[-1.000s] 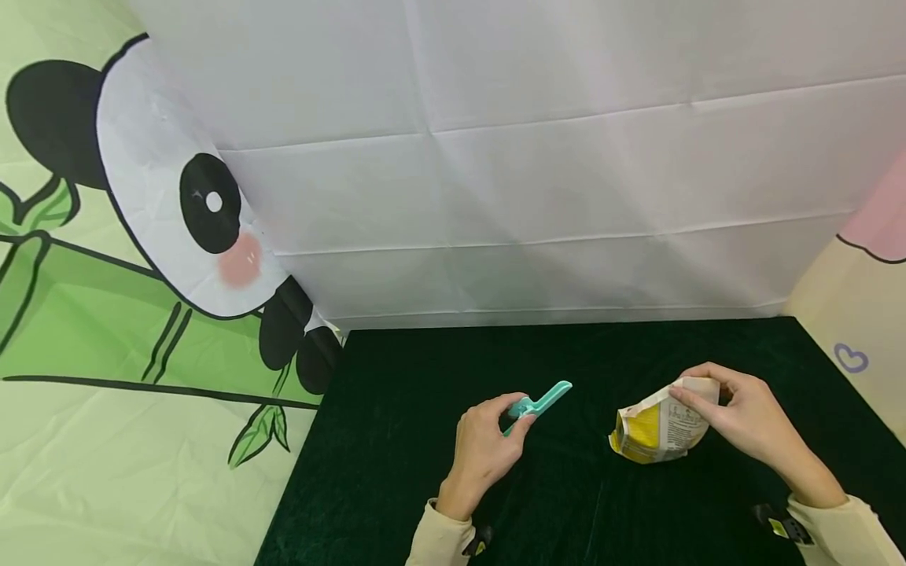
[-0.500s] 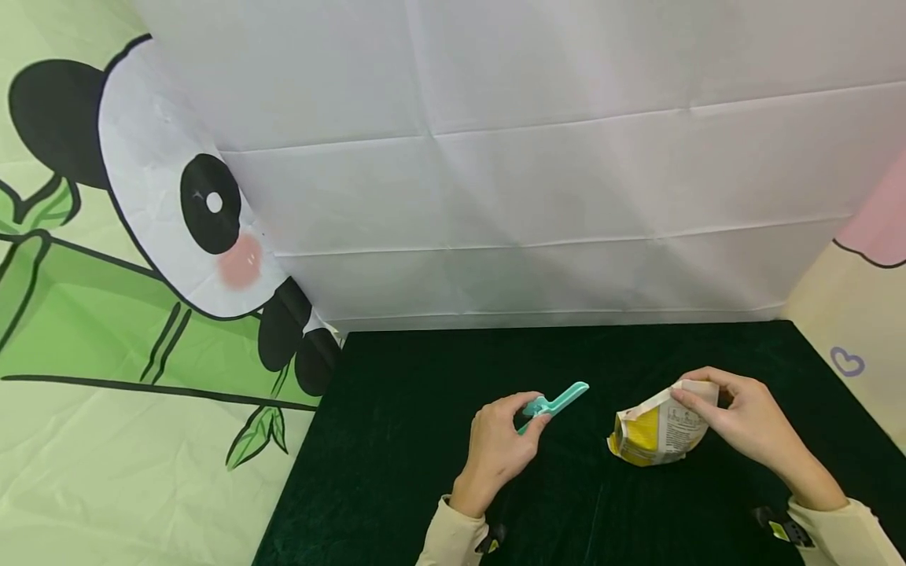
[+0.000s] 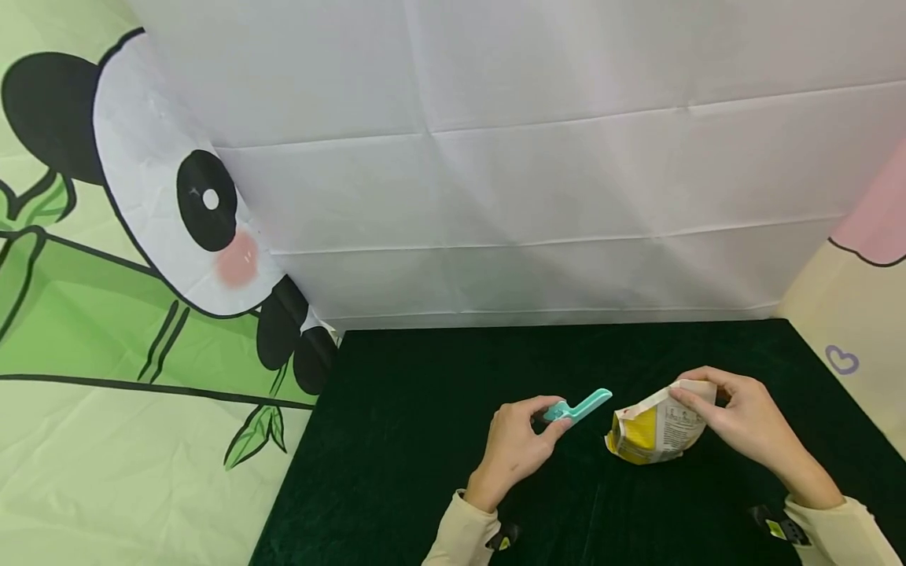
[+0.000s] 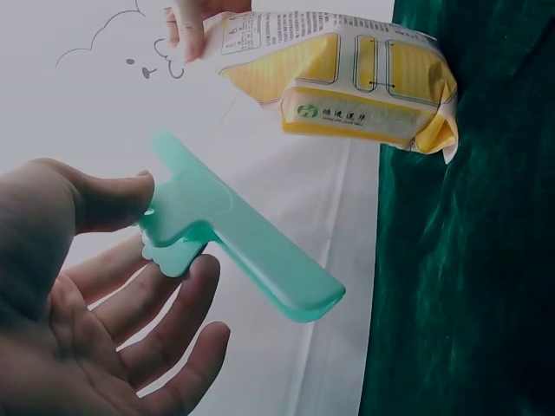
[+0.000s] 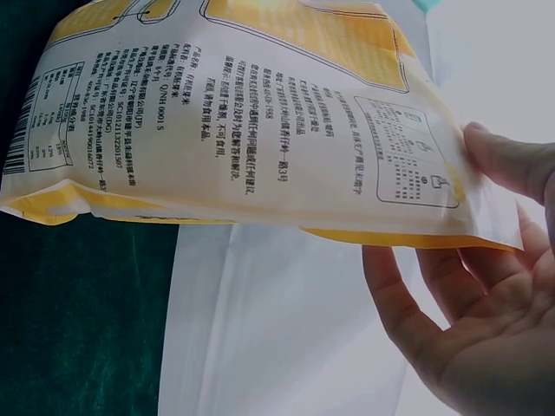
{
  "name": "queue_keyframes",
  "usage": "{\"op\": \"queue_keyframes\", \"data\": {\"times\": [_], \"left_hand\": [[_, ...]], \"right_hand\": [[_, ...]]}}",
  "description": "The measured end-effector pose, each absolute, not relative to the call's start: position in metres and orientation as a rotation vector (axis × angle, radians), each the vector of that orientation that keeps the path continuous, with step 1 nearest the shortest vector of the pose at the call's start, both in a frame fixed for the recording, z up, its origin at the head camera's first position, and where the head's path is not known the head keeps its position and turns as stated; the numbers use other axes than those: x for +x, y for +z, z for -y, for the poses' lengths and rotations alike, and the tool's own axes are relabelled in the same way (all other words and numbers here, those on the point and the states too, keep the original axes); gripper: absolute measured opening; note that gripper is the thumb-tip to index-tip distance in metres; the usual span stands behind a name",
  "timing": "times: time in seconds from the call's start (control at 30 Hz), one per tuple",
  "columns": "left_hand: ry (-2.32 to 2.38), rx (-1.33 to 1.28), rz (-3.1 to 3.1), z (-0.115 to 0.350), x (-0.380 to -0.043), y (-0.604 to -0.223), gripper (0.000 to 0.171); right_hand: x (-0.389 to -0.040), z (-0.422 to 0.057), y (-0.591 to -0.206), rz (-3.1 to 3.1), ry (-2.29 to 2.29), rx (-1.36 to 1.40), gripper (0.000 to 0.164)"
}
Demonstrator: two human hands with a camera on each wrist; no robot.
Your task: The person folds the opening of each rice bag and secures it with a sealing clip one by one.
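My left hand [image 3: 520,444] pinches a mint-green plastic bag clip [image 4: 234,225] between thumb and fingers. In the left wrist view the clip's long bar points away from the palm, and its small scalloped handle shows beneath. A yellow and white printed food bag [image 3: 658,428] is gripped at its upper end by my right hand [image 3: 739,417]. The right wrist view shows the thumb [image 5: 507,160] on the bag's printed side and fingers behind it. The bag hangs tilted, its bulky yellow end lower left. In the head view the clip's tip is just left of the bag.
A dark green cloth [image 3: 396,440] covers the table under both hands. Behind it rises a white fabric backdrop [image 3: 531,196], with a panda print [image 3: 170,212] at the left and a cream and pink panel [image 3: 849,330] at the right.
My left hand has moved right with the clip, bringing it close to the bag. The right hand and the bag have stayed nearly still.
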State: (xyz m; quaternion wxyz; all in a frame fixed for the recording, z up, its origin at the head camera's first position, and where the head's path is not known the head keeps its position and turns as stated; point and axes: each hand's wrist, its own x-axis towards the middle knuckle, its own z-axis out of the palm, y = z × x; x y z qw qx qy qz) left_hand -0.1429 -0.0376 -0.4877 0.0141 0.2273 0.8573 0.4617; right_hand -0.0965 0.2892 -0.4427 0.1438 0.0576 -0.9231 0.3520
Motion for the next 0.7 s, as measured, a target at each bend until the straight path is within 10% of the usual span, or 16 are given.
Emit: {"op": "queue_keyframes", "data": {"times": [0.7], "left_hand": [[1.478, 0.808, -2.580, 0.019, -0.144, -0.490, 0.030]], "right_hand": [[-0.086, -0.283, -0.438, 2.685, 0.973, 0.149, 0.014]]}}
